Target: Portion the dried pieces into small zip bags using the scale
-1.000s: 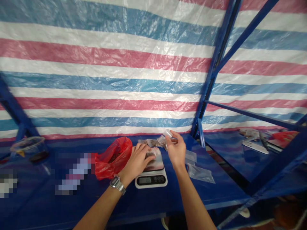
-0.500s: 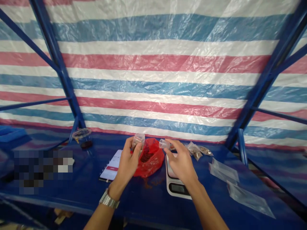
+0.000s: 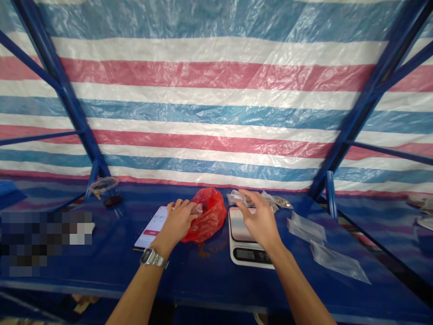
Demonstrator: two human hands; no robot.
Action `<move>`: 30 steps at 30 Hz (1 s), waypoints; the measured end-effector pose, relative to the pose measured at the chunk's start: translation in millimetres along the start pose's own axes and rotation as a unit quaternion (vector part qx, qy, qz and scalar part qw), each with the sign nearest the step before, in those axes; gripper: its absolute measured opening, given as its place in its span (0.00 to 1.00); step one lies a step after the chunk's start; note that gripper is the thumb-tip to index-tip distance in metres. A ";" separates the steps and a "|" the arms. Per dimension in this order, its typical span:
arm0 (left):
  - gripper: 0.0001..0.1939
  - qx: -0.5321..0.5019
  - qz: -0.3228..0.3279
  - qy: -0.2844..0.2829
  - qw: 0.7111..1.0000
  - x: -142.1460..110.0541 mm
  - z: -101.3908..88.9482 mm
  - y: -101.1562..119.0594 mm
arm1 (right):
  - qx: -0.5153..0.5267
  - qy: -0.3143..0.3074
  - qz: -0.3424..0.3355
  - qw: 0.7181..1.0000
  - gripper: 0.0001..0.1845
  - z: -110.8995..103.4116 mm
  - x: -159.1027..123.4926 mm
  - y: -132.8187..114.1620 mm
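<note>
My left hand (image 3: 180,222), palm down and fingers curled, grips a small clear plastic bag (image 3: 199,209) at the left rim of an open red plastic bag (image 3: 206,228). The hand hides most of the clear bag. Dark crumbly material shows faintly inside the red bag. My right hand (image 3: 259,219) pinches a small clear plastic cup (image 3: 237,197), tilted on its side with its mouth to the left. That hand is above the back of a white kitchen scale (image 3: 250,255) with a metal plate.
A phone (image 3: 152,227) with a lit screen lies beside my left hand. Filled clear bags (image 3: 282,202) sit behind the scale, and flat clear bags (image 3: 338,262) lie to the right. A clear cup with dark liquid (image 3: 111,198) stands back left. Brown crumbs (image 3: 204,250) dot the blue table.
My left hand has turned over and lowered, tipping the clear bag toward the red bag. My right hand still holds the cup near the scale. The view has shifted slightly.
</note>
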State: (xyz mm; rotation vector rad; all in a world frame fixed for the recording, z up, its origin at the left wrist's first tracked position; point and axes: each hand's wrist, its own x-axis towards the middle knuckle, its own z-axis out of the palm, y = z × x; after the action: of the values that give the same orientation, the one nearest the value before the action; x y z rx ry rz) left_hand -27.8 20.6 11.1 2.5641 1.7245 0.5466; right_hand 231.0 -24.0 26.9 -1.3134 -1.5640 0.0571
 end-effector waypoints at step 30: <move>0.14 -0.158 -0.081 0.105 0.978 4.9 -6.0 -7.2 | 0.000 0.051 0.045 0.998 0.19 -27.6 -0.2 27.5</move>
State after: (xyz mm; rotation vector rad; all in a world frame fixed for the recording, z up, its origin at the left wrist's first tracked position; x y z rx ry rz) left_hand -34.3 26.7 16.8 2.1920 1.7173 1.0215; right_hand 269.5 -28.1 22.7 -1.3653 -1.4191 0.0453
